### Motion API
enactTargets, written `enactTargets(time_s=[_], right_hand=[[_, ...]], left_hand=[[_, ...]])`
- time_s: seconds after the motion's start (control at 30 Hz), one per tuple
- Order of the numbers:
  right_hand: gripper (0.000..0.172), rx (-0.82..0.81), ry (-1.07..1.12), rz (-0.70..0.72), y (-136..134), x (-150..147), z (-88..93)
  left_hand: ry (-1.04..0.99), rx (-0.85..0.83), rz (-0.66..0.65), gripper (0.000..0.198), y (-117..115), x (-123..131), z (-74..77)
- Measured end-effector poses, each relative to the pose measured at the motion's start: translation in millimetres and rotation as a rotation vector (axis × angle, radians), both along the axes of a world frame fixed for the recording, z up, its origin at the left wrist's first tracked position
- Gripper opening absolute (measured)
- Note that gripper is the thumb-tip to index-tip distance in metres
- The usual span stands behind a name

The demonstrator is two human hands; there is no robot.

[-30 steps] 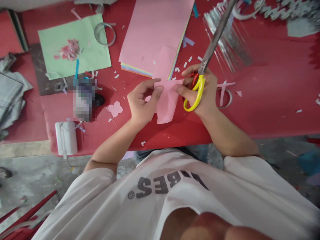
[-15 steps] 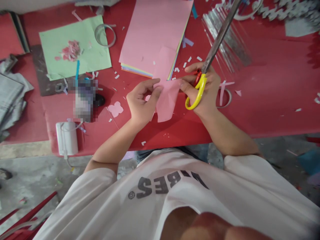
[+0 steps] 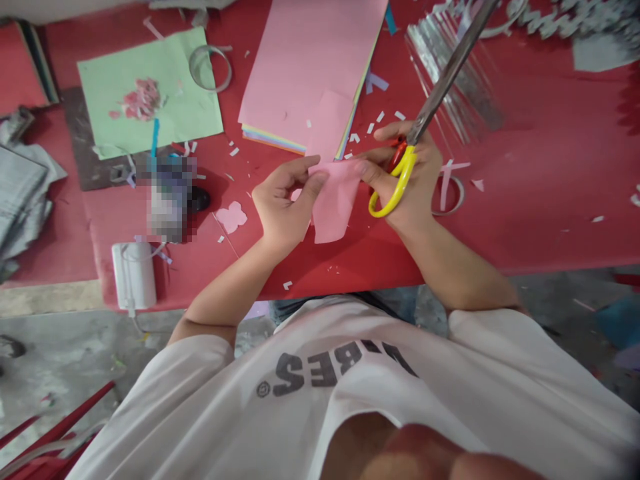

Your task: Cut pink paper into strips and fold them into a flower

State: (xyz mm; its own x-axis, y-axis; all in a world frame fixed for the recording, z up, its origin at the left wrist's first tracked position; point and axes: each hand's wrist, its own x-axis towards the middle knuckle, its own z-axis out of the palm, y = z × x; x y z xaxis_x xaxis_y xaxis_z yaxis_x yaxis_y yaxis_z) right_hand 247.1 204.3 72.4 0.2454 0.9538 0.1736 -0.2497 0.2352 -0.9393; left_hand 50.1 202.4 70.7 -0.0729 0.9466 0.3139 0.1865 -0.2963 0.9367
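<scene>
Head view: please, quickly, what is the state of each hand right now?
Left hand: closed, pinching the pink paper.
Right hand: closed, holding the yellow-handled scissors, and also touching the paper.

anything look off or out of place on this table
Mainly the mess: small white paper scraps lie scattered over the red table covering, and a loose pink paper sheet sits askew on the stack of coloured paper, its edges not lined up with the pile.

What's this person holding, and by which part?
The right hand holds scissors by their yellow handle. The left hand pinches a pink paper piece at its left edge; right-hand fingers touch its upper right.
</scene>
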Motion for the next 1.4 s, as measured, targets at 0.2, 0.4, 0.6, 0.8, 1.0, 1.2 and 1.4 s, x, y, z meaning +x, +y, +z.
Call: enactTargets(time_s=[0.2, 0.4, 0.6, 0.8, 1.0, 1.2, 1.4], right_hand=[[0.054, -0.018, -0.027, -0.044, -5, -2, 5.7], [0.053, -0.019, -0.033, 0.003, -9, 1, 11.0], [0.049, -0.141, -0.134, 0.121, -12, 3, 6.8], [0.057, -0.235, -0.162, 0.142, -11, -4, 12.3], [0.066, -0.284, -0.212, 0.258, -15, -3, 12.1], [0.058, -0.271, -0.235, 0.306, -19, -5, 2.4], [0.055, -0.302, -0.198, 0.312, -17, -5, 4.2]], left_hand=[[0.004, 0.029, -0.005, 0.017, -1, 2, 0.6], [-0.022, -0.027, -0.048, 0.019, 2, -2, 1.1], [0.026, -0.065, -0.2, 0.013, 5, -6, 6.5], [0.028, -0.072, -0.105, 0.027, 2, -5, 6.4], [0.102, -0.045, -0.258, 0.022, 8, -7, 4.3], [0.092, -0.057, -0.263, 0.011, 3, -7, 3.9], [0.024, 0.034, -0.031, 0.022, 21, -22, 10.2]])
